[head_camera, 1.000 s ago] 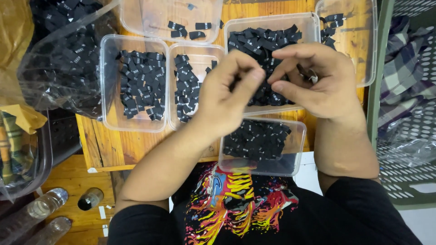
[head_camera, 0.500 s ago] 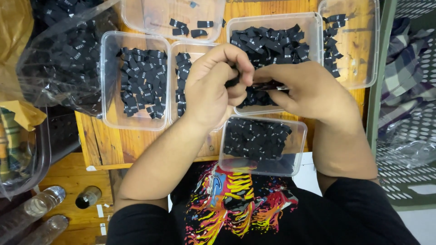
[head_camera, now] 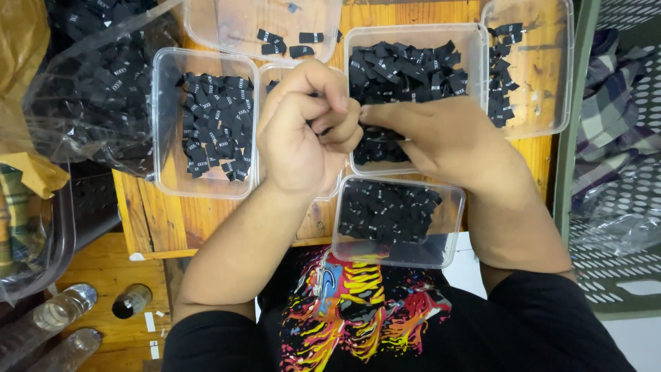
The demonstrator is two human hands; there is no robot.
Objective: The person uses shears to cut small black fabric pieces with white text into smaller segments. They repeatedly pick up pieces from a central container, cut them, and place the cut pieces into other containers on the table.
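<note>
Black fabric labels (head_camera: pixel 215 127) with small white markings fill clear plastic tubs (head_camera: pixel 169 124) on an orange-brown wooden worktop (head_camera: pixel 155 220). The shirt (head_camera: pixel 358 317) is black with a red, yellow and orange print. Grey-blue checked cloth (head_camera: pixel 613 103) lies beyond the worktop's right edge.

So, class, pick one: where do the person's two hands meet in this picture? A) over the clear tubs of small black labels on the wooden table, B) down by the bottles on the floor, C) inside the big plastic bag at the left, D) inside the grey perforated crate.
A: the left hand and right hand touch fingertips above the clear tubs of black labels on the wooden table.
</note>
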